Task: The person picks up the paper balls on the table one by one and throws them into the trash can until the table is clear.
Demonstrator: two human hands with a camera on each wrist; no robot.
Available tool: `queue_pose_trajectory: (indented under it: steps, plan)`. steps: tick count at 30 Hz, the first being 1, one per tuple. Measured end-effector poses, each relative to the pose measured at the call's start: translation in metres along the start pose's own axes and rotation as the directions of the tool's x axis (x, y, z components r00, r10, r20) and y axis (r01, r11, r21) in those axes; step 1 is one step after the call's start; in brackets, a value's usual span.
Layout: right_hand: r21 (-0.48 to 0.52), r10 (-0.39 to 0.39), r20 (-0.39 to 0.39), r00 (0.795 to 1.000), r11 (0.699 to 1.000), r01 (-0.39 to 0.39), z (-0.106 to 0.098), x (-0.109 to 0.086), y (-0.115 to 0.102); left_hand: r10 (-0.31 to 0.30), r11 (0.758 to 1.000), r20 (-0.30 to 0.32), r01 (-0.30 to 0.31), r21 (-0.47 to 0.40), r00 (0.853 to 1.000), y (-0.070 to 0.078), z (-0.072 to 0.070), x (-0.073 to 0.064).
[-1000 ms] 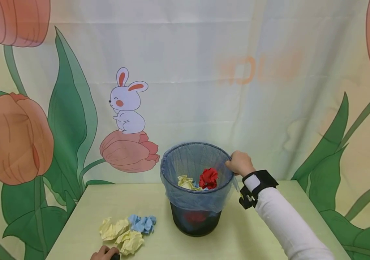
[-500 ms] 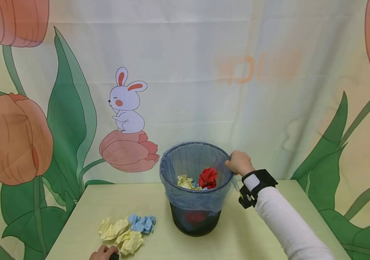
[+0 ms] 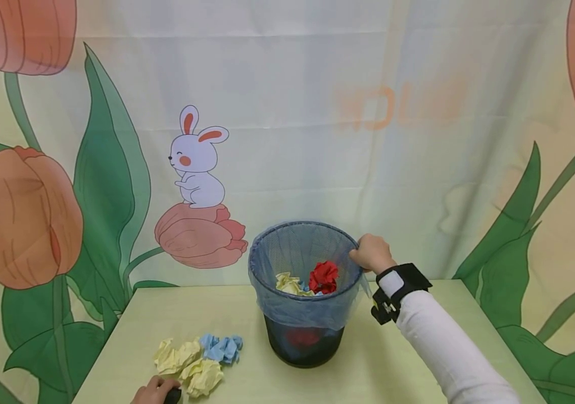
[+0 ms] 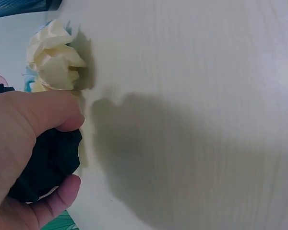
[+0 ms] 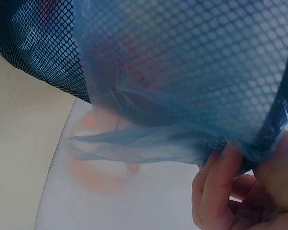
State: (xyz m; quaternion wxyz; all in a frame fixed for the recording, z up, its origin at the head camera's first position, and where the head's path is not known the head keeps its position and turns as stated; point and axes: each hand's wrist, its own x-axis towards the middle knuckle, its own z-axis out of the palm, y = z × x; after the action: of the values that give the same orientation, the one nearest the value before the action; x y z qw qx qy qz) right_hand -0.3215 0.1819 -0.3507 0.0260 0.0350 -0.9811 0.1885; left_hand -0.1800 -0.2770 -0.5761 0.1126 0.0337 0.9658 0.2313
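My left hand (image 3: 153, 391), low at the table's front, holds a black crumpled paper ball (image 4: 53, 158) between thumb and fingers. Just beyond it lie two yellow crumpled paper balls (image 3: 201, 377) and a blue one (image 3: 223, 348), close together. A black mesh wastebasket (image 3: 307, 352) stands upright on the table, lined with a translucent blue bag (image 3: 297, 312) folded over the rim. My right hand (image 3: 372, 252) grips the right side of that rim, bag included, as the right wrist view also shows. Inside the basket are a red paper ball (image 3: 324, 276), yellow paper (image 3: 287, 283) and bits of blue.
The pale table (image 3: 398, 359) ends at the back against a hanging cloth (image 3: 287, 140) printed with tulips and a rabbit. A black strap with a small camera (image 3: 404, 289) sits on my right wrist.
My left hand has shifted slightly left with the black paper ball, a little away from the yellow ones. The right hand and the wastebasket stay where they were.
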Motion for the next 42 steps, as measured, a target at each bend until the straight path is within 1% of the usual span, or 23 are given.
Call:
queue_pose_trajectory:
  steps: [3, 6, 11, 14, 18, 20, 24, 26, 29, 31, 38, 42]
  plan:
    - [0.001, 0.004, 0.002, 1.000, 1.000, -0.004, -0.001, 0.000, -0.001, 0.019, 0.999, 0.004, -0.019, 0.034, 1.000, 0.004, -0.007, 0.001]
    - [0.001, 0.002, 0.000, 1.000, 1.000, -0.002, -0.002, -0.001, -0.001, 0.029, 0.998, 0.015, -0.030, 0.058, 0.999, 0.011, -0.014, 0.001]
    - [-0.001, -0.002, 0.005, 1.000, 1.000, 0.002, -0.002, -0.001, -0.001, 0.047, 0.995, -0.031, -0.043, 0.095, 0.998, 0.025, -0.020, 0.001]
    - [-0.004, -0.009, 0.003, 1.000, 1.000, 0.009, -0.002, -0.001, -0.001, 0.054, 0.993, -0.044, -0.049, 0.111, 0.998, 0.033, -0.024, 0.002]
    - [-0.010, -0.008, -0.005, 1.000, 1.000, 0.008, -0.001, -0.001, 0.000, 0.071, 0.994, -0.059, -0.065, 0.091, 0.996, 0.039, -0.028, 0.005]
    - [-0.011, -0.002, -0.005, 1.000, 1.000, 0.002, 0.000, 0.000, -0.001, 0.091, 0.993, -0.075, -0.085, 0.078, 0.993, 0.041, -0.031, 0.006]
    - [-0.012, -0.004, -0.002, 1.000, 1.000, 0.004, 0.000, 0.000, 0.000, 0.128, 0.989, -0.109, -0.119, 0.082, 0.986, 0.050, -0.035, 0.008]
    - [-0.013, -0.009, -0.001, 1.000, 1.000, 0.009, 0.000, 0.000, 0.001, 0.151, 0.985, -0.128, -0.139, 0.097, 0.980, 0.055, -0.037, 0.008]
    - [-0.014, -0.015, -0.004, 1.000, 1.000, 0.015, 0.000, 0.001, 0.001, 0.171, 0.981, -0.149, -0.153, 0.123, 0.974, 0.063, -0.040, 0.009]
    - [-0.014, -0.014, -0.005, 1.000, 1.000, 0.014, 0.001, 0.001, 0.002, 0.176, 0.978, -0.156, -0.154, 0.140, 0.972, 0.069, -0.042, 0.010]
    - [-0.022, -0.010, -0.005, 1.000, 1.000, 0.009, 0.002, 0.003, 0.002, 0.152, 0.974, -0.180, -0.116, 0.194, 0.972, 0.087, -0.049, 0.019]
    - [-0.016, 0.000, -0.001, 1.000, 1.000, 0.000, 0.003, 0.003, 0.003, 0.171, 0.970, -0.197, -0.129, 0.207, 0.965, 0.097, -0.056, 0.023]
